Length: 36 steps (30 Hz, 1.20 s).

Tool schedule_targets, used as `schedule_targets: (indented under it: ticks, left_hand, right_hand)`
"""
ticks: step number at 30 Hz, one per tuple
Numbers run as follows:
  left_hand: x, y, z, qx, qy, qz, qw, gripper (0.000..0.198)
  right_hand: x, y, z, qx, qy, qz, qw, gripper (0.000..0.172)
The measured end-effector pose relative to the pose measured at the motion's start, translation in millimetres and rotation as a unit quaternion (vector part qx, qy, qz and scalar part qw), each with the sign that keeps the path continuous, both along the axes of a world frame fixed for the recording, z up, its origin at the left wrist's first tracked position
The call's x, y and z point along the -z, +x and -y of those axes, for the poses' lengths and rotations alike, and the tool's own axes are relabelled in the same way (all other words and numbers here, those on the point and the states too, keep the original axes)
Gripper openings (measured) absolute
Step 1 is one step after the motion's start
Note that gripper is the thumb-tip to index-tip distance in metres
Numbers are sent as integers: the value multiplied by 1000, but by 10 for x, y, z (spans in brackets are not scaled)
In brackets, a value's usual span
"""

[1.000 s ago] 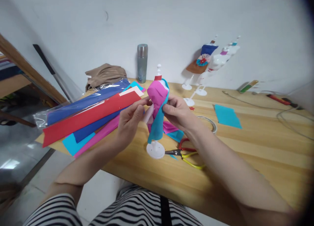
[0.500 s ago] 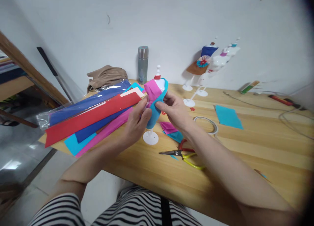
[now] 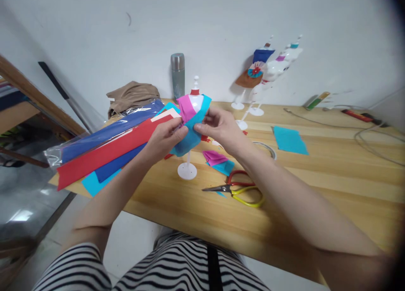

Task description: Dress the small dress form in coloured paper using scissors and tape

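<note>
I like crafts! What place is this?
Probably a craft workspace: coloured paper sheets and scissors lie on the wooden table, dressed mannequins stand by the wall, and the left hand and right hand pinch a paper wrap on another.

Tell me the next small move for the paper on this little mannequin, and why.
Probably press the cyan paper flat where it overlaps at the waist: the left hand and right hand both pinch it there, and its lower edge flares loose.
</note>
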State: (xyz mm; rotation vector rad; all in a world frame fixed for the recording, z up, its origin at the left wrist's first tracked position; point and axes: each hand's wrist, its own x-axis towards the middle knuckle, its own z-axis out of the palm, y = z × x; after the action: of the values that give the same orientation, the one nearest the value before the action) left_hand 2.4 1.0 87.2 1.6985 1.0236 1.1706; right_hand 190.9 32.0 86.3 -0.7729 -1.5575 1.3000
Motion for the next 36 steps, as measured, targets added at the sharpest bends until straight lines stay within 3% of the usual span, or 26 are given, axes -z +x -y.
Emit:
schedule_targets:
  ticks: [3, 6, 10, 13, 15, 19, 23, 31, 36]
  left_hand:
    - [-35, -45, 5, 9, 44, -82, 996, 26]
    - [-36, -84, 4, 9, 55, -97, 994, 29]
    - [54, -169, 13, -20, 27, -8, 999, 38]
    - [218, -301, 28, -69, -51, 82, 993, 52]
    - [342, -398, 43, -94, -116, 103, 983, 50]
    - [505, -485, 107, -28, -234, 122, 964, 50]
    - [551, -427, 181, 14, -299, 180, 937, 49]
    - [632, -391, 179, 32, -296, 223, 928, 44]
    - [538, -312, 160, 45, -257, 242, 935, 46]
  right_hand:
    - [-16, -19, 15, 0, 0, -6, 1000, 43]
    - [-31, -22, 31, -10, 7, 8, 1000, 45]
    - [-27, -14, 16, -21, 48, 21, 998, 31]
    - [-16, -5, -3, -29, 55, 27, 998, 26]
    - [-8, -2, -10, -36, 51, 32, 998, 23]
    - [8, -10, -12, -38, 45, 35, 998, 20]
    - [30, -17, -19, -35, 48, 44, 997, 20]
    - [40, -6, -19, -30, 48, 58, 997, 20]
    - [37, -25, -16, -30, 35, 42, 998, 21]
